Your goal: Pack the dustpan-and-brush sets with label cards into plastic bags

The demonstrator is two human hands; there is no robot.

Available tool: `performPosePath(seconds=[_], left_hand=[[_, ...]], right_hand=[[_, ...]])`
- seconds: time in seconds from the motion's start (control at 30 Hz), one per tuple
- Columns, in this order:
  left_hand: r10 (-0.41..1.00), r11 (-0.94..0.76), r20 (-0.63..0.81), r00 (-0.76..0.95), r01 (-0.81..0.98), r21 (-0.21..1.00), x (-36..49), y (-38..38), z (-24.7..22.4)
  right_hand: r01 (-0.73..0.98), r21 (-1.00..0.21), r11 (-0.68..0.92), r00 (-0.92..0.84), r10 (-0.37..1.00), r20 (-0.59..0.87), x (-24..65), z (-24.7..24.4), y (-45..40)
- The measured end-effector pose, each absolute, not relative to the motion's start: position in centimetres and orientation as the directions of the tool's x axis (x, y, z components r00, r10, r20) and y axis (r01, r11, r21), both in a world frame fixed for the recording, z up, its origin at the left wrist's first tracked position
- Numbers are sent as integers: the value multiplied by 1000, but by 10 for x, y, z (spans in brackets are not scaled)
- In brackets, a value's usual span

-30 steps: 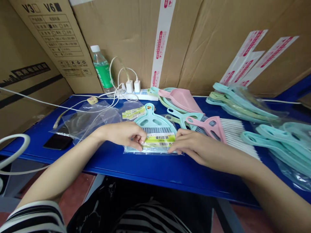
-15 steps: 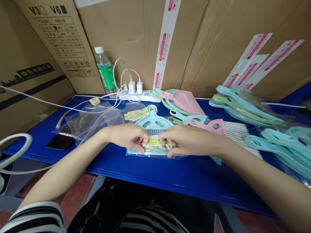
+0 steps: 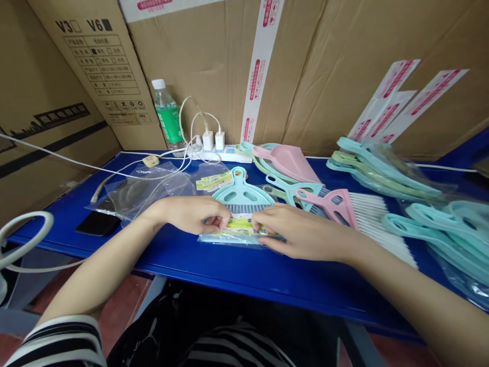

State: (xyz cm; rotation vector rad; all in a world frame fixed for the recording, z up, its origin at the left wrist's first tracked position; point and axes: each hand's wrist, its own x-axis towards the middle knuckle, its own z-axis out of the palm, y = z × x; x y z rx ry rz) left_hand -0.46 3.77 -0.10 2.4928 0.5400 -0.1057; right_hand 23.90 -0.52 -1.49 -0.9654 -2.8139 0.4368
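In front of me a light-blue brush (image 3: 240, 192) lies on a matching dustpan, only its front edge showing beneath. Its handle points away from me and its grey bristles towards me. A clear plastic bag (image 3: 229, 238) covers their near part, with a yellow-green label card (image 3: 241, 224) at the bristles. My left hand (image 3: 198, 214) has its fingers curled closed on the bag at the card's left end. My right hand (image 3: 294, 229) bends its fingers over the card's right end, thumb lower on the bag. Whether the card is inside the bag I cannot tell.
Pink and light-blue brushes (image 3: 324, 201) and dustpans (image 3: 292, 160) lie behind my right hand. Bagged sets (image 3: 385, 171) are stacked at the right. Loose bags (image 3: 153, 186), a phone (image 3: 97, 223), a bottle (image 3: 168, 120) and a power strip (image 3: 229, 153) with cables lie left and behind.
My left fingers have shifted slightly up and left on the bag. The right thumb has spread a little from its fingers. The brush and dustpan stay in place.
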Motion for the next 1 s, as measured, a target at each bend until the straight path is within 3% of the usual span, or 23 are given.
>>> performPosePath(seconds=[0.13,0.73,1.0], left_hand=[[346,-729,-208,915,402,554,-5,41,-2],[349,-662,-207,914,397,635,-6,46,1],[369,-660,-195,909,404,634,-7,48,-2]], right_hand=[[585,-353,730,-778,629,12,238,-12,-8],[716,-174,677,-693,719,-53,239,-10,-13],[672,-210,711,-728,686,-7,246,-14,-12]])
